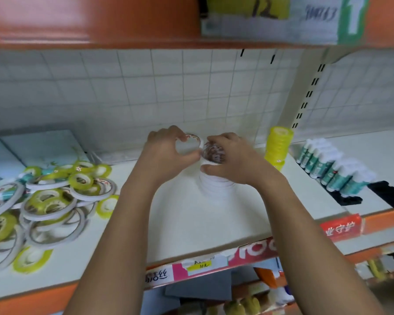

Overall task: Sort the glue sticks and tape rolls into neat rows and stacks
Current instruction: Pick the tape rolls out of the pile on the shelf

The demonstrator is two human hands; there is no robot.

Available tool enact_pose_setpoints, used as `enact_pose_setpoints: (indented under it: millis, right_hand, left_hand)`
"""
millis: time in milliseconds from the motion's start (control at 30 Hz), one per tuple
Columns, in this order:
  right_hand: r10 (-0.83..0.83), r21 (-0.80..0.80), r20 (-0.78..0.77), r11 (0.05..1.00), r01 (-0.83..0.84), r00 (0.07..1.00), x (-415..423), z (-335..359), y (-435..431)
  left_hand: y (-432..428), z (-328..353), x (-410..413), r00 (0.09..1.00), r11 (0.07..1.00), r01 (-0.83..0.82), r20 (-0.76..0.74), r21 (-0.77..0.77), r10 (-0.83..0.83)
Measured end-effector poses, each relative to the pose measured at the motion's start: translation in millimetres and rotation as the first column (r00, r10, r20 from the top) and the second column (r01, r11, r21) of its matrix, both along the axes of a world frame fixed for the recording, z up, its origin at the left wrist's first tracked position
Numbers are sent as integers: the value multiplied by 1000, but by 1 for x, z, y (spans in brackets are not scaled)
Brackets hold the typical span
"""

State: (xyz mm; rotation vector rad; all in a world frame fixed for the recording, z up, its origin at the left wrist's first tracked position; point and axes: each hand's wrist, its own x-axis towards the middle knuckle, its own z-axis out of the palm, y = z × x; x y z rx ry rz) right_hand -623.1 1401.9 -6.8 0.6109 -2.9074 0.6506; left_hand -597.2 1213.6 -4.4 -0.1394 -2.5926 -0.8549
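My left hand [168,151] grips a thin white tape roll [197,138] upright, thumb below and fingers over its rim. Touching it on the right, my right hand [232,160] holds a roll with a red-printed core [214,152] on top of a stack of white tape rolls [216,184] on the white shelf [191,223]. A tall stack of yellow tape rolls [279,144] stands just right of the hands. Glue sticks [332,164] with white caps and green labels lie in rows at the right. A loose heap of white and yellow tape rolls [48,201] covers the left.
A white grid panel [168,92] backs the shelf and an orange shelf [89,21] hangs overhead. Pale blue flat packs [39,146] lie behind the heap. Black holders [387,196] sit by the glue sticks. Price labels [198,264] line the front edge.
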Motion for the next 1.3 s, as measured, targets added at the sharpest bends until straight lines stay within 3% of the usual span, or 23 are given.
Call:
enact_pose_setpoints:
  millis: [200,367,533,700,1200,1300]
  right_hand:
    - [43,-63,186,997,-31,982,-7,12,36]
    - [68,-103,234,994,-45,970,-10,7,54]
    - [99,-167,225,984,-61,969,-13,0,57]
    - [79,-115,235,992,-53,969,-16,-4,58]
    - [89,-192,202,980,-50,975,-20,-7,58]
    - [84,-210,199,977,-41,976,-17,-11,58]
  left_hand:
    - [35,5,-9,996,997,69,55,29,-71]
    - [60,5,-10,983,991,134,126,5,-133]
    - [56,1,-6,984,994,107,140,4,-107]
    - [37,-9,3,979,999,38,196,39,-45]
    - [52,-16,-2,983,995,-36,183,95,18]
    - [53,-18,4,981,973,22,180,231,-65]
